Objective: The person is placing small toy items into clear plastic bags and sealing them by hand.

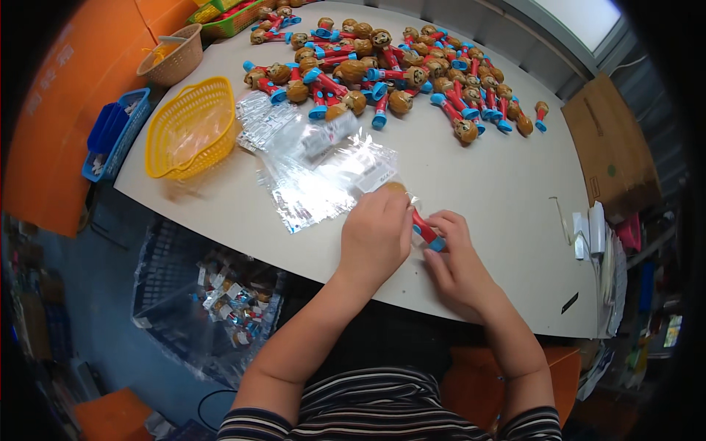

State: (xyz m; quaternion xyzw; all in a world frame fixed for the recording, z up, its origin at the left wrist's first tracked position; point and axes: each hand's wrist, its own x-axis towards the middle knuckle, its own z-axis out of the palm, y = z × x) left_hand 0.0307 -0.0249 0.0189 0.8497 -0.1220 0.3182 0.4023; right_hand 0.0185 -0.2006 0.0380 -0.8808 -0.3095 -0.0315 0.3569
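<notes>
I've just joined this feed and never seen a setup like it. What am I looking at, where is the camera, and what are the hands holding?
One wide camera on a person's head looks down, so edges bend. No machine: two bare hands. The left hand and right hand together hold a red toy with a blue end, partly in a clear bag. On the white table lie more clear bags, a pile of the same toys and a yellow basket. A crate of packed toys sits on the floor.

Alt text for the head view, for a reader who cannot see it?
Both hands, left hand and right hand, hold a red-and-blue toy in a clear bag over a white table. Beyond lie a pile of toys, clear bags and a yellow basket.
</notes>
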